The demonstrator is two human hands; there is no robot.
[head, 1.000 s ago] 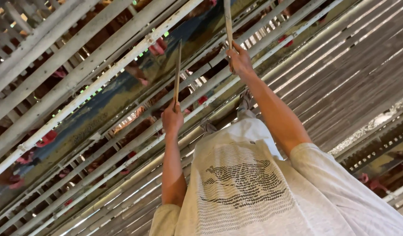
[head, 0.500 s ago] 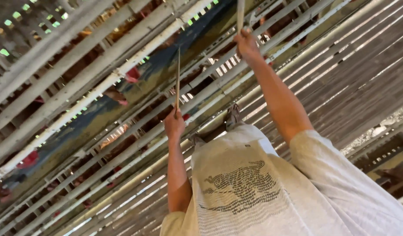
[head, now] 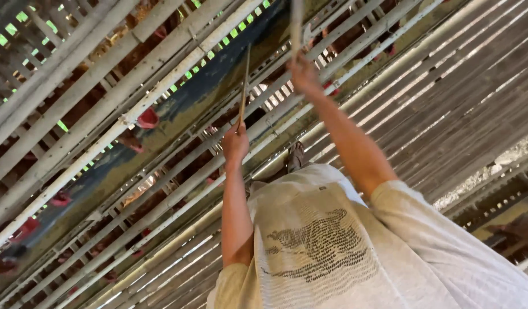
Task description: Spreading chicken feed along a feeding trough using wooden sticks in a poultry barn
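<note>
My left hand (head: 235,143) is closed around the lower end of a thin wooden stick (head: 244,86) that points toward the cage row. Farther out, my right hand (head: 304,74) grips a wider pale slat (head: 296,26) that runs out of the top of the view. Both arms are stretched forward over my white printed shirt (head: 332,246). The stick tips reach over a long blue-grey feed trough (head: 178,109) along the cages.
Rows of bamboo and wire cages (head: 75,114) hold brown hens with red combs (head: 147,119) poking out over the trough. A slatted bamboo floor (head: 447,97) stretches on the right. My foot (head: 295,157) shows beyond the shirt.
Both hands kept hold of their sticks. The view swung, so the arms sit more to the middle and the right hand reaches farther along the trough.
</note>
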